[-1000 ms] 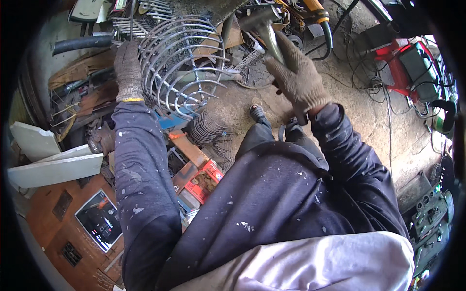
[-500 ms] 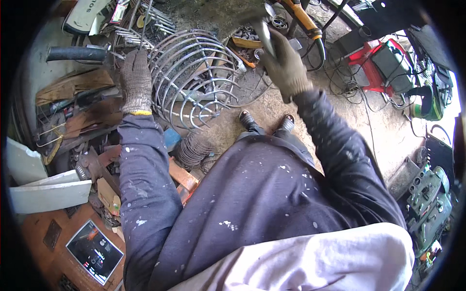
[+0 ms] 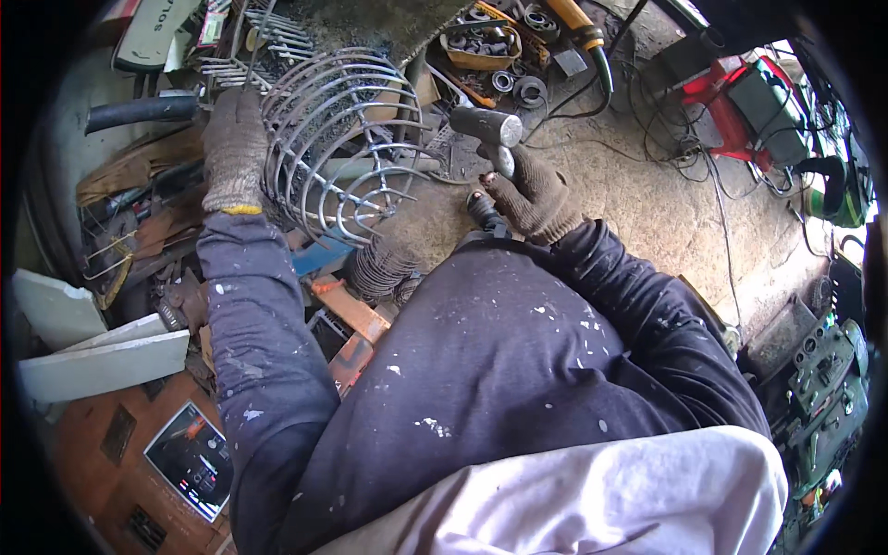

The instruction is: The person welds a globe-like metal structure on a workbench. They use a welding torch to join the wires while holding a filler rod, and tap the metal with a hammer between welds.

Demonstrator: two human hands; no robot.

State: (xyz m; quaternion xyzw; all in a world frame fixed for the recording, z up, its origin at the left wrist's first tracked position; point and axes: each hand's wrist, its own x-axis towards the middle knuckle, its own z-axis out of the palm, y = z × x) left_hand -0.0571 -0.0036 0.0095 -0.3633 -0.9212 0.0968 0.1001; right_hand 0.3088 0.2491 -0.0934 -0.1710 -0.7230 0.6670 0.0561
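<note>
My left hand (image 3: 233, 153), in a knitted work glove, is closed at the left edge of a round cage of curved metal rods (image 3: 344, 196). A thin metal rod (image 3: 260, 42) runs up from its fingers; the glove hides the grip itself. My right hand (image 3: 535, 196), also gloved, is wrapped round the short visible handle of a hammer. The hammer's cylindrical metal head (image 3: 487, 126) hangs right of the cage, apart from it.
Beyond the cage lie several loose metal bars (image 3: 277, 35) and a box of metal parts (image 3: 481, 57). An orange-handled tool (image 3: 575, 20) with a cable lies at upper right. Wire coils (image 3: 381, 270) sit near my body. Scrap boards (image 3: 106, 365) pile up at left; cables cross the floor.
My right hand has swung the hammer down and toward the cage from a raised position. My left hand keeps its place at the cage's edge; the whole view has shifted slightly.
</note>
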